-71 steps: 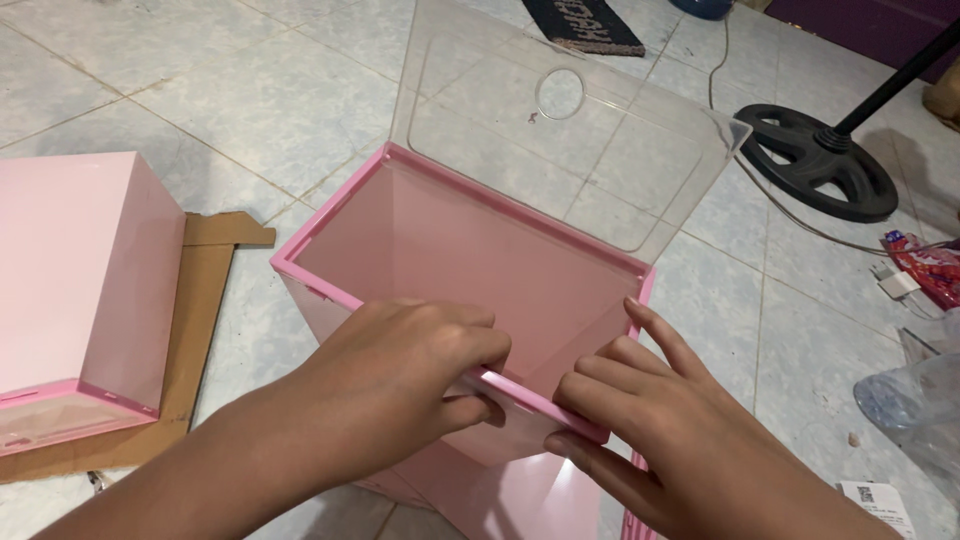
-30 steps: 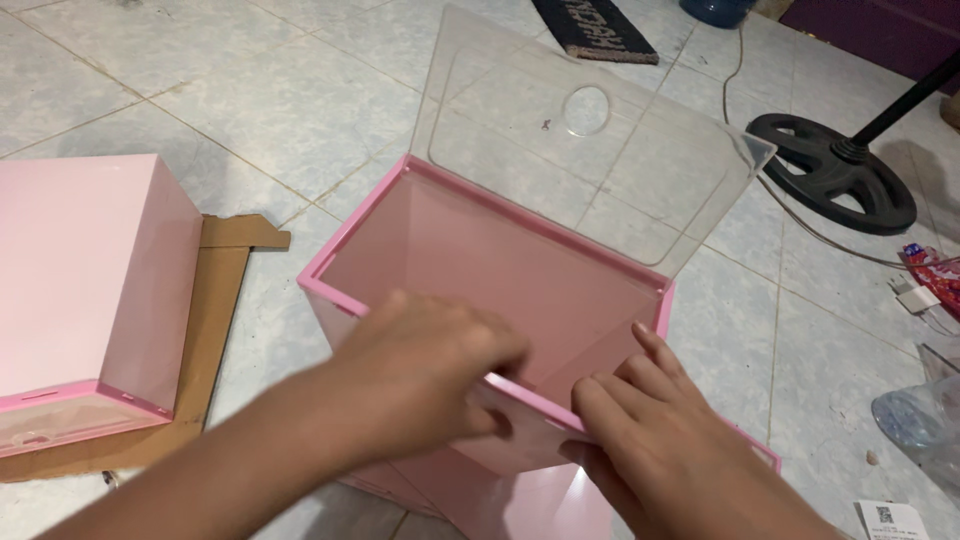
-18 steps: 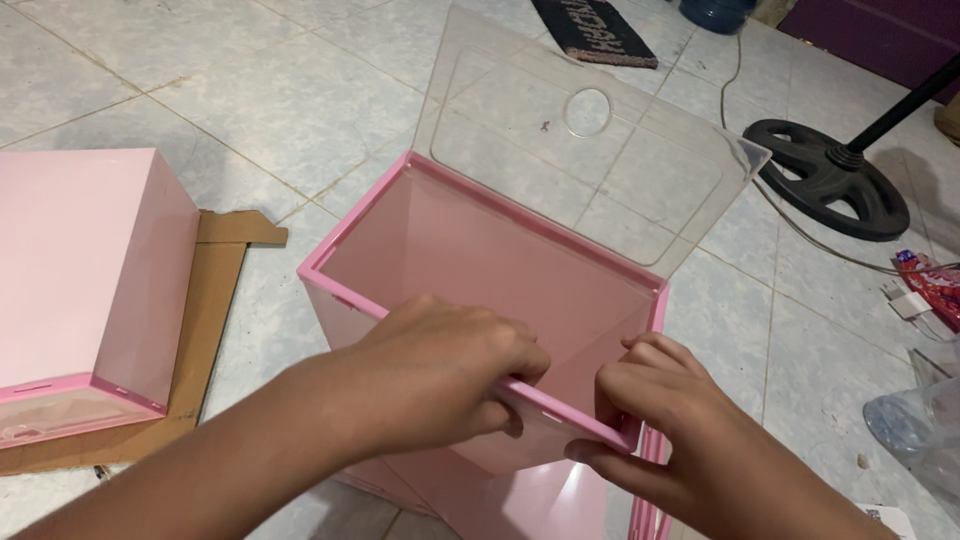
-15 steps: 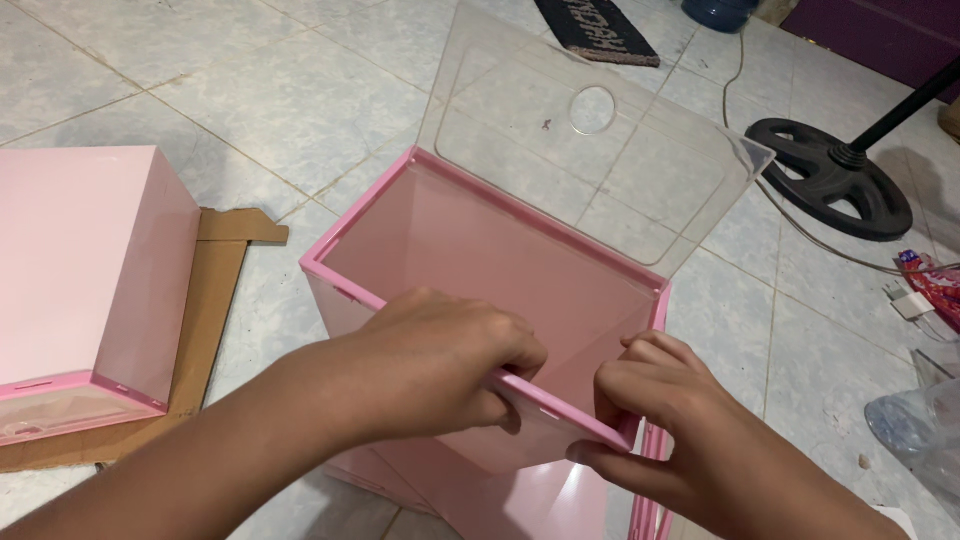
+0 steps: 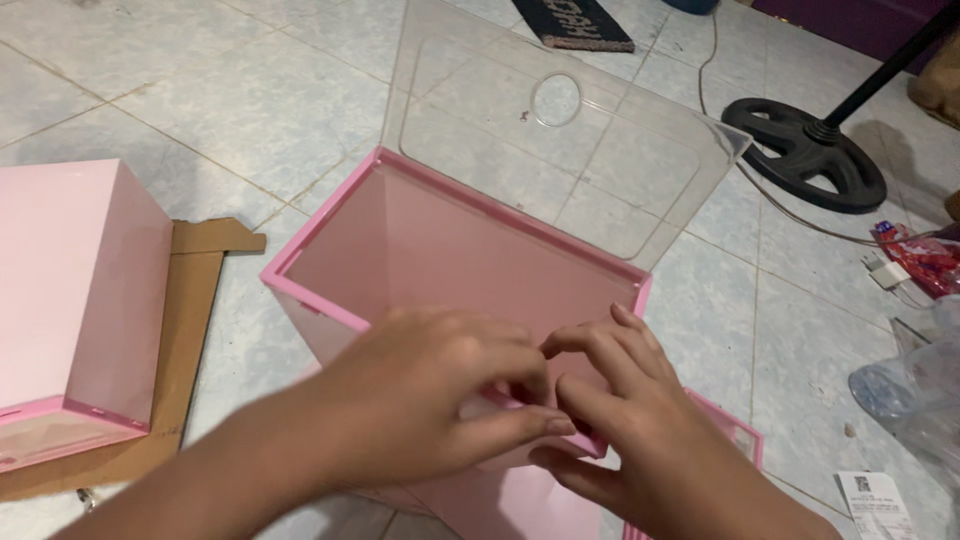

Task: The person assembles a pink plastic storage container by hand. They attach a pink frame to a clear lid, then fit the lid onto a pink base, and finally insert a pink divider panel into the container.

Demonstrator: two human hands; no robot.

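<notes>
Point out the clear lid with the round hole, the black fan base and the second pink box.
clear lid [image 5: 600, 170], head view, on the flat clear panel right of the round hole.
black fan base [image 5: 800, 160], head view, on the round base's left part.
second pink box [image 5: 70, 280], head view, on its broad upper face.

The open box [image 5: 440, 250] looks like smooth pink plastic with a soft sheen, its rim a deeper pink. Its raised lid [image 5: 560, 150] is clear, glossy plastic with a round hole. The second box [image 5: 70, 290] at the left has the same smooth pink finish and lies on matt brown cardboard [image 5: 185, 330]. The floor [image 5: 230, 90] is pale, mottled tile, smooth and slightly shiny. The fan base [image 5: 805, 155] is matt black. A crinkled clear plastic bag [image 5: 905, 385] glints at the right.
</notes>
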